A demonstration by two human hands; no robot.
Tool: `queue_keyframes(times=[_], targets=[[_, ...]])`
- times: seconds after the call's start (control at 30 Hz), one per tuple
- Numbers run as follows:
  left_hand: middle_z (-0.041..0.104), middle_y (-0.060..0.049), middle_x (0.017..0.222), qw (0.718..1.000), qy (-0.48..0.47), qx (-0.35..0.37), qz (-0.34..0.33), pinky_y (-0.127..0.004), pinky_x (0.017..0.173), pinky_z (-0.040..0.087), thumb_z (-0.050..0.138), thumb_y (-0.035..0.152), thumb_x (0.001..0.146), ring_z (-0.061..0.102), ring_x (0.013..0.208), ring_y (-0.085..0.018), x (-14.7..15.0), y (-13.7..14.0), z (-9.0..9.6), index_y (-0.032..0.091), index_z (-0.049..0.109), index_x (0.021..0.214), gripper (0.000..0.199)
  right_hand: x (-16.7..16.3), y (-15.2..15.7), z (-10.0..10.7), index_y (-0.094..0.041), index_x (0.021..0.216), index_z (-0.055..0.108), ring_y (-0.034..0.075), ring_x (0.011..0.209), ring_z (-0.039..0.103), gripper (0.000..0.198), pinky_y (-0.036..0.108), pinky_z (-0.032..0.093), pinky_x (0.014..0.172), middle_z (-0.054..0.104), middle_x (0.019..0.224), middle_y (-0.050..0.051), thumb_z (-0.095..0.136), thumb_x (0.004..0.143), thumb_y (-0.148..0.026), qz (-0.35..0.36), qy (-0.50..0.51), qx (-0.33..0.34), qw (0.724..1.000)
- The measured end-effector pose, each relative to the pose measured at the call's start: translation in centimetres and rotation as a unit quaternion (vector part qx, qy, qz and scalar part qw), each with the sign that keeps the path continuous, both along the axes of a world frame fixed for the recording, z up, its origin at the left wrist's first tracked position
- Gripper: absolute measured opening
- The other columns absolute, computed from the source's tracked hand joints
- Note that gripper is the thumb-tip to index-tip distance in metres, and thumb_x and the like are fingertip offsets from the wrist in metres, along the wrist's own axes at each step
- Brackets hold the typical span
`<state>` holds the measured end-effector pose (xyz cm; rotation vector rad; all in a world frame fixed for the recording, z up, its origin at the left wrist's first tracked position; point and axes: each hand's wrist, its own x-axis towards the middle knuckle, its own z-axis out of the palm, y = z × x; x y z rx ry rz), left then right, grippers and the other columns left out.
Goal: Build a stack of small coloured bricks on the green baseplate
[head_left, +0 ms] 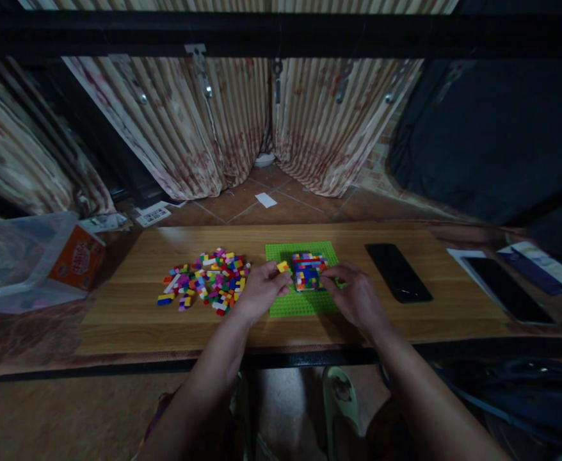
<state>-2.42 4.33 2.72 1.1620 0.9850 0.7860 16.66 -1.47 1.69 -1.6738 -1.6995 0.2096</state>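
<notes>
left hand point(260, 286) pinches a yellow brick point(283, 266) | right hand point(355, 293) holds the brick block point(308, 271) on the green plate point(300, 302) | line up bumps, push straight down

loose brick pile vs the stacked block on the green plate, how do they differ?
The loose brick pile lies scattered flat on the bare wooden table, left of the left hand; the stacked block stands as one compact build on the green baseplate. No hand touches the pile; the right hand rests against the block, and the left hand holds a yellow brick beside it. Both are mixed multicoloured bricks.
</notes>
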Motion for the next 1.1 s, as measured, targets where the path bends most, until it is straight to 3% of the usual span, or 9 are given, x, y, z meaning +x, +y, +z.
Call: queue_keyframes(times=[0.8, 1.1], targets=[[0.059, 0.001, 0.062, 1.000, -0.006, 0.005, 0.003, -0.019, 0.049, 0.038, 0.067, 0.022, 0.072, 0.051, 0.050, -0.006, 0.2, -0.1, -0.3, 0.013, 0.055, 0.068, 0.016, -1.0, 0.7, -0.5, -0.019, 0.065, 0.066, 0.015, 0.069, 0.058, 0.020, 0.028, 0.043, 0.069, 0.064, 0.073, 0.003, 0.052, 0.080, -0.021, -0.024, 0.052, -0.024, 0.998], [0.062, 0.001, 0.068, 0.999, 0.024, 0.012, -0.044, -0.019, 0.053, 0.042, 0.063, 0.030, 0.078, 0.055, 0.055, -0.007, 0.5, -0.6, 0.0, 0.014, 0.056, 0.075, 0.018, -1.3, 0.5, -0.1, -0.018, 0.076, 0.068, 0.018, 0.073, 0.059, 0.022, 0.029, 0.043, 0.068, 0.064, 0.078, 0.005, 0.054, 0.083, -0.032, -0.028, 0.128, 0.015, 0.991]])
